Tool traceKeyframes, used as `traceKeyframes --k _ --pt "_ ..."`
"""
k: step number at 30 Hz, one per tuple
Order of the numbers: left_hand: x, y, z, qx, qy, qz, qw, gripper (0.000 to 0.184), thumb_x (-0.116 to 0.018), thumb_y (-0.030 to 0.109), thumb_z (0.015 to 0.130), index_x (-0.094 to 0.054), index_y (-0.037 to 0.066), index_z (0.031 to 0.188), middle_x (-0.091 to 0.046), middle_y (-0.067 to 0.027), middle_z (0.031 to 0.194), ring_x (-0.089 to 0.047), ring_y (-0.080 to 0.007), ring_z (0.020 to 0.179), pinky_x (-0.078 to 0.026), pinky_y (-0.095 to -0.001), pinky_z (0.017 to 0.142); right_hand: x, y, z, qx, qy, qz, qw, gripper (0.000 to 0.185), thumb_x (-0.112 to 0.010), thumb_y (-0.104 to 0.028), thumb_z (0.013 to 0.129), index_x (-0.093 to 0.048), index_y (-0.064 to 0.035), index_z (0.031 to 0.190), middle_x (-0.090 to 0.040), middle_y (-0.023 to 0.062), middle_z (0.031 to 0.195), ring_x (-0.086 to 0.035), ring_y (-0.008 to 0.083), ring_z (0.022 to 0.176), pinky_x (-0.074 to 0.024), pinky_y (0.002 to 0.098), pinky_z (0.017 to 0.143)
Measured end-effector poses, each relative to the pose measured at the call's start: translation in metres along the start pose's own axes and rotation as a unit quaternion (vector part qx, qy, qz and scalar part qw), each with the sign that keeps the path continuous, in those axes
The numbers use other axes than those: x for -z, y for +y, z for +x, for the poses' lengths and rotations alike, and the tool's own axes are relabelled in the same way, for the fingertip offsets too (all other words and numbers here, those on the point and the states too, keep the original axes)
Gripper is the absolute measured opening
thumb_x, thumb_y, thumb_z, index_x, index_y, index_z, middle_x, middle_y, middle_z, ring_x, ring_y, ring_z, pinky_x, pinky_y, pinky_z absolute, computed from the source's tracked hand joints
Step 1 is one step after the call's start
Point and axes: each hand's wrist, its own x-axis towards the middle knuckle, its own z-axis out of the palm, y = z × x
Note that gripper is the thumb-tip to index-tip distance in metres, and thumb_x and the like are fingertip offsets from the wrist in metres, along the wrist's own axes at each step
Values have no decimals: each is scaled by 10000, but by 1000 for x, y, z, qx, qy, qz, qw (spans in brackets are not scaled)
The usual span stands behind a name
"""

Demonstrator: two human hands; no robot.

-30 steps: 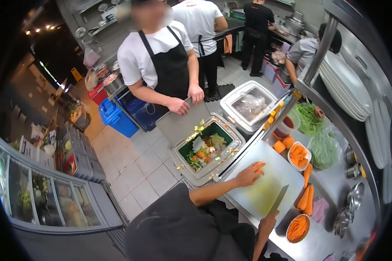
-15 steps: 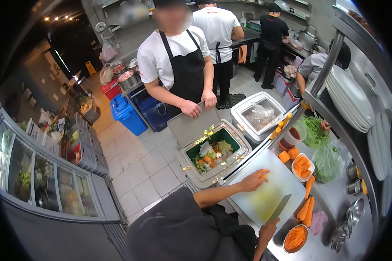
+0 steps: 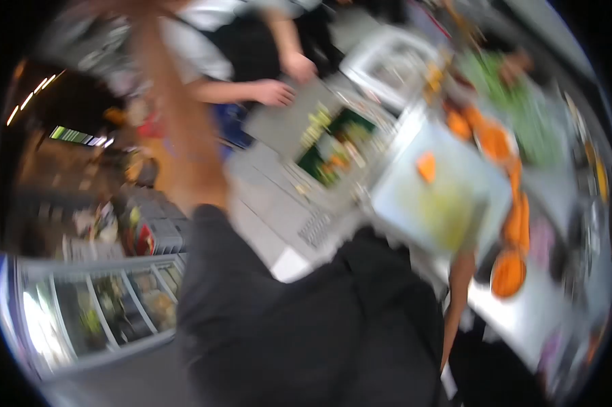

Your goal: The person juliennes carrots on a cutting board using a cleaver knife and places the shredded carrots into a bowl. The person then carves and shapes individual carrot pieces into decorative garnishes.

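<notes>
My left arm is raised, and my left hand is smeared at the top edge, so its fingers cannot be made out. At the lower right corner of the white cutting board, my right hand grips a kitchen knife, its blade blurred over the board. An orange piece of carrot lies on the board. Whole carrots are beside the board's right edge, near a bowl of shredded carrot and a container of carrot pieces.
Across from me a co-worker's hands rest at the raised lid of a bin of food scraps. A white lidded container stands behind it. Green vegetables lie at the far right, with another person's hand there. A glass-topped fridge is at left.
My left hand has left the board and swung up to the top left; the carrot piece now lies on the board. My right hand keeps the knife. The view has tilted and blurred.
</notes>
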Motion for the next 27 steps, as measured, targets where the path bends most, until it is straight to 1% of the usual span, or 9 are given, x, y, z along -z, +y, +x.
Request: traceKeyframes --k 2,4,7,11,18,20,24,26,27 --pt "-3 -53 -24 -3 -91 62 994 726 -684 325 853 -355 -30 1394 -406 -214 1424 -332 -410 1334 -181 -575 1094 -22 42 -25 -29 -74 -75 994 203 -467 50 830 -596 51 987 -616 256 940 -596 407 842 -464 492 705" --pt "-17 -77 -56 1 -139 72 988 689 -685 323 855 -386 -16 1374 -432 -204 1401 -361 -401 1310 -209 -560 1082 28 -37 5 -105 -30 -15 994 117 -480 45 798 -527 89 895 -575 320 907 -600 449 704 -477 524 637" --pt "-29 -67 -108 17 -195 55 979 634 -688 319 858 -433 6 1345 -471 -188 1367 -405 -388 1274 -251 -538 1064 53 -71 32 -309 -95 35 946 153 -500 -16 858 -460 70 978 -549 401 939 -586 524 731 -466 590 665" --pt "-43 -53 -163 44 -284 19 958 561 -692 314 861 -495 35 1307 -522 -167 1322 -463 -370 1226 -307 -508 1040 53 -69 28 -285 -82 34 954 290 -440 9 850 -310 7 1110 -586 376 732 -591 554 747 -470 616 660" --pt "-121 -79 -368 -16 -578 -35 815 442 -698 305 867 -605 85 1239 -613 -130 1242 -564 -339 1142 -404 -456 998 52 -77 26 -346 -85 28 934 313 -432 16 842 -319 6 1133 -592 378 740 -595 553 741 -472 612 673" --pt "-147 -46 -333 -57 -452 -182 872 410 -700 303 869 -636 100 1220 -638 -120 1219 -593 -331 1118 -432 -441 986 43 -65 23 -310 -79 4 947 299 -467 -62 899 -327 23 1149 -597 358 749 -596 532 722 -466 608 650" --pt "-56 177 -140 -28 -185 -312 932 237 -687 131 904 -687 41 1123 -720 -84 1008 -641 -150 1016 -480 -291 882 51 -70 29 -325 -86 21 942 292 -482 -85 920 -344 22 1155 -599 347 738 -599 519 706 -463 601 628" --pt "-59 216 -137 72 -179 -474 859 199 -611 168 954 -697 44 1083 -724 -73 995 -670 -152 911 -501 -275 799 41 -68 24 -304 -77 15 949 302 -487 -82 916 -339 21 1158 -595 348 727 -598 520 704 -461 604 628" --pt "-72 222 -153 -17 -228 -439 869 210 -567 157 964 -681 26 1080 -720 -115 978 -685 -205 855 -516 -327 760 42 -65 24 -290 -60 6 955 312 -492 -80 911 -334 19 1161 -592 349 717 -597 520 702 -460 607 628"
